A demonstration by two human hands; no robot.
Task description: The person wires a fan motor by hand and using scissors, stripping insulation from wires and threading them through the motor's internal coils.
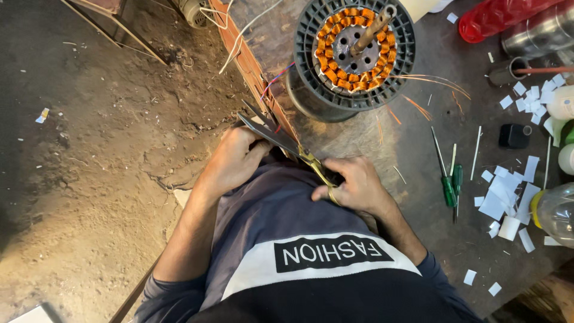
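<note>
Just 1 view — the head camera looks straight down, close over the person's own arms and shirt (311, 239), with the workbench (418, 155) ahead and dirt floor (89, 149) at left.

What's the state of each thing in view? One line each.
scissors: blades open, held by both hands
right hand: gripping the gold handles
left hand: at the blades
stator: wound with copper, upright on the bench
screwdriver: lying flat, untouched
paper scraps: scattered

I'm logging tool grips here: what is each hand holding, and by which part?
Right hand holds scissors by the brass handle loops; left hand is beside the blades, its hold hidden.
</note>
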